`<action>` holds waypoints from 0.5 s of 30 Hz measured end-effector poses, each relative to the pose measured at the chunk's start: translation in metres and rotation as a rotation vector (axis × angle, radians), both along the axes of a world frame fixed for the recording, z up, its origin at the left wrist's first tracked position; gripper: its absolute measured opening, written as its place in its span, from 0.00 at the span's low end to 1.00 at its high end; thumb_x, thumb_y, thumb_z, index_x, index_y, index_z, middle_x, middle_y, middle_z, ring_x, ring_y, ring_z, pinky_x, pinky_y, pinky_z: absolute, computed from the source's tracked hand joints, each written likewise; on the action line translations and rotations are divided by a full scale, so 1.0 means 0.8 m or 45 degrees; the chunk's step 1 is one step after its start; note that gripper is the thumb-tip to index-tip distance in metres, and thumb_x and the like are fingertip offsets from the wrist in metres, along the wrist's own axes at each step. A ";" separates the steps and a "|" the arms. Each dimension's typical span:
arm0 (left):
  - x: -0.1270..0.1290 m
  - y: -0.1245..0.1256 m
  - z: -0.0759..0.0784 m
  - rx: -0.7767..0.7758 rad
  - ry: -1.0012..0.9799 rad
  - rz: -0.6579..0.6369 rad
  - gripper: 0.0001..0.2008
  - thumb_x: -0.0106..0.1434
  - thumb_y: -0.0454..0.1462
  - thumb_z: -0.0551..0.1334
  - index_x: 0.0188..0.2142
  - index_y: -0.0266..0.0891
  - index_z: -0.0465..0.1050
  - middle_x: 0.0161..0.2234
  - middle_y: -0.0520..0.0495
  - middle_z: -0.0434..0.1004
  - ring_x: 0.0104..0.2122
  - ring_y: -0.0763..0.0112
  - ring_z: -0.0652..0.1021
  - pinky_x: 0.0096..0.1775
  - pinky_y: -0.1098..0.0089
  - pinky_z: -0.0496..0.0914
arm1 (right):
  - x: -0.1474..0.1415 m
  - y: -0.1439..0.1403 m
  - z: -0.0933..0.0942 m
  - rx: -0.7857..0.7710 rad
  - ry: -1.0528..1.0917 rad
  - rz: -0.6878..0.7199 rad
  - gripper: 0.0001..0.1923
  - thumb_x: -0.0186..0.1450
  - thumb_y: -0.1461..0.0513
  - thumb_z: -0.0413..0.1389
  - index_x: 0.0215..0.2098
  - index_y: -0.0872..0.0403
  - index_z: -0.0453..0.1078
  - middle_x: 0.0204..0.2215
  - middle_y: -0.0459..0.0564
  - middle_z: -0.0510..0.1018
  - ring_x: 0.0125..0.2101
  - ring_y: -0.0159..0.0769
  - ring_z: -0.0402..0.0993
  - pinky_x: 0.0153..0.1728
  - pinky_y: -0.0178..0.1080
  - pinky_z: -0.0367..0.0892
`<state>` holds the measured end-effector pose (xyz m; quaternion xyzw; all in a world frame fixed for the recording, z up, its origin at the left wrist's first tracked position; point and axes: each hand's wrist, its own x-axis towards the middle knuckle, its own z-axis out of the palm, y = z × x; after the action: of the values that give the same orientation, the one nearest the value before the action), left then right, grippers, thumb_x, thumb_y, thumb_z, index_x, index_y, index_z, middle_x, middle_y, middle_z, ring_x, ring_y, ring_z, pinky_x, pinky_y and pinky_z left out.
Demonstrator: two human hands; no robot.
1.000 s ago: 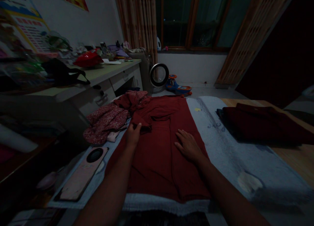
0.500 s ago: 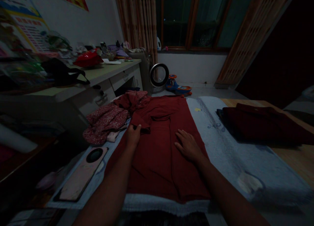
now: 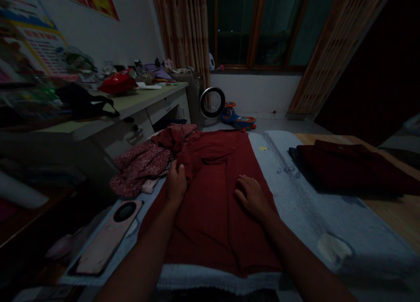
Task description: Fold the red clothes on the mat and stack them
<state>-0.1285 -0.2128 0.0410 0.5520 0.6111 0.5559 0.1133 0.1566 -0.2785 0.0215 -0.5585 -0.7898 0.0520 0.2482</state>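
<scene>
A dark red long-sleeved garment lies spread on a light blue blanket, with creases across its upper part and a long fold line down its right half. At its left edge, my left hand is closed at the bunched sleeve, thumb upward; the other fingers are partly hidden. My right hand rests on the garment's right side, open, palm down, with fingers slightly bent. Just beyond my left hand, a crumpled red-and-white patterned cloth touches the red garment.
A phone lies on the blue blanket at the left. Folded dark clothes are stacked at the right. A cluttered desk stands along the left wall. Beyond are a washer with a round door and a blue ride-on toy.
My left hand has moved slightly left, and the sleeve cuff that stuck out beside its thumb no longer shows. My right hand stays almost in place, fingers a little more bent.
</scene>
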 end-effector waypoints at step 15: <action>0.123 -0.079 0.040 0.188 0.614 -0.786 0.14 0.66 0.31 0.53 0.49 0.39 0.70 0.45 0.43 0.76 0.45 0.65 0.75 0.47 0.64 0.69 | 0.017 -0.004 0.018 -0.089 0.963 -0.055 0.23 0.70 0.50 0.40 0.57 0.51 0.63 0.37 0.50 0.77 0.34 0.37 0.74 0.36 0.39 0.69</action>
<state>-0.0297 -0.2759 0.0727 0.8310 0.3840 0.3927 0.0882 0.1699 -0.2818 0.0362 -0.5245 -0.6282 0.2759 0.5040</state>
